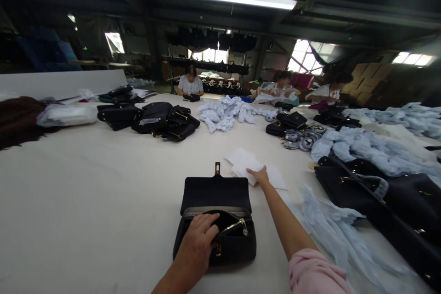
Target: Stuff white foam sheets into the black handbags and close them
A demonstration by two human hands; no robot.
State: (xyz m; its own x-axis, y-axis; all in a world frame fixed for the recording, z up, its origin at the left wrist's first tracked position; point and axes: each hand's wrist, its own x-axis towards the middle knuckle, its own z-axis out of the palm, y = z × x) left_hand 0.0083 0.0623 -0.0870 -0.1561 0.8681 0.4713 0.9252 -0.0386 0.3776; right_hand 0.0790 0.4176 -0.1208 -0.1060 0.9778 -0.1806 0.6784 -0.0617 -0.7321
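A black handbag (237, 250) stands in front of me with its flap (216, 195) folded back and its brass zip (231, 227) undone. My left hand (198, 241) grips the bag's front edge, with its fingers reaching into the mouth and the thumb near the gold clasp (218, 250). Beyond the bag on the right, my right hand (260, 176) is stretched out over some thin white sheets (244, 160). Its fingers look apart and touch the sheets; whether they pinch one is hard to see.
Black bags (155, 117) lie piled at back left, more bags (386, 193) at right. Crumpled pale-blue tissue (227, 112) sits mid-table, with more tissue (337, 225) beside my right arm. Coiled straps (301, 140) lie at right. Several co-workers, one person (190, 83) among them, sit across the white table (86, 202).
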